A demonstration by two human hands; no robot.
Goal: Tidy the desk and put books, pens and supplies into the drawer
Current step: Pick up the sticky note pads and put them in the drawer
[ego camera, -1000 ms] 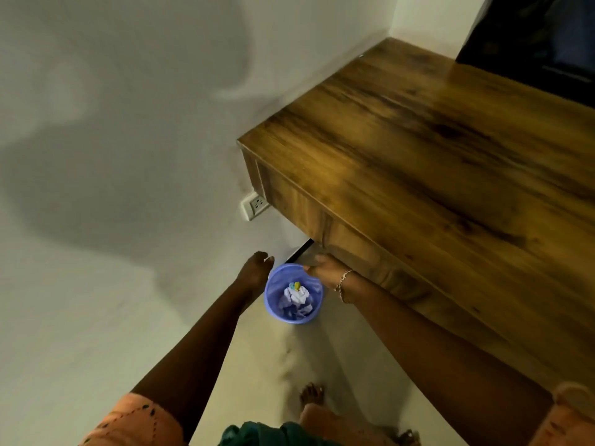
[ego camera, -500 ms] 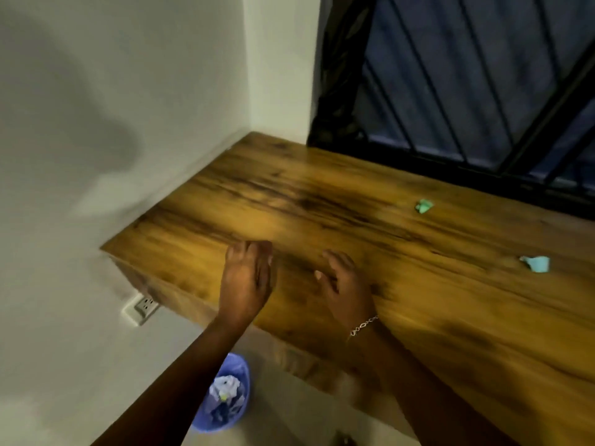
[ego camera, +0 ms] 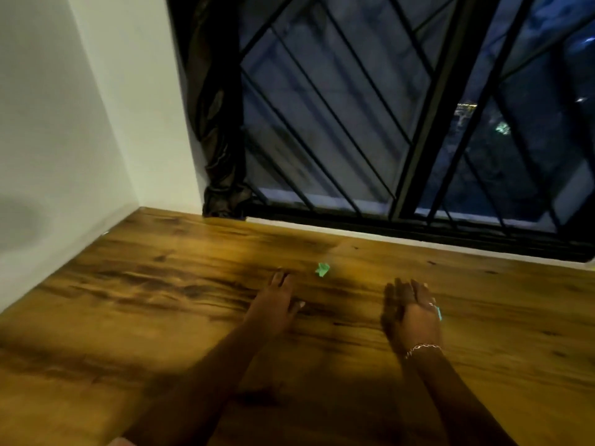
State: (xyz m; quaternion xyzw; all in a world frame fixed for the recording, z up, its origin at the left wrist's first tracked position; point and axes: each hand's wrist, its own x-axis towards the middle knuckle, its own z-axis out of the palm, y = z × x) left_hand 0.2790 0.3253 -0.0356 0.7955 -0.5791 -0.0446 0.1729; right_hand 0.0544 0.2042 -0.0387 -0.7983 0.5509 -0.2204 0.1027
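Both of the person's arms reach out over the broad brown wood-grain desk top (ego camera: 128,317), which runs into the corner of the white wall (ego camera: 64,123).

The left hand (ego camera: 277,304) lies low over the wood, palm down. Its fingers are stretched forward and a little apart, with the thumb out to the side, and it holds nothing. Just beyond its fingertips, slightly to the right and not touching them, a small crumpled green paper scrap (ego camera: 322,269) lies on the desk.

The right hand (ego camera: 410,313) is further right, well apart from the left and level with it. Its fingers point forward, fairly straight and close together, and are not curled round anything I can make out. A thin silver chain bracelet (ego camera: 421,347) sits on that wrist. At the hand's outer edge there is a sliver of pale turquoise (ego camera: 438,313), but the blur is too heavy to tell whether it is on the hand or on the wood beside it.

Behind the desk is a dark window with a black slanted metal grille (ego camera: 402,123). A dark bunched curtain (ego camera: 222,123) hangs at its left side, down to the desk's back edge.
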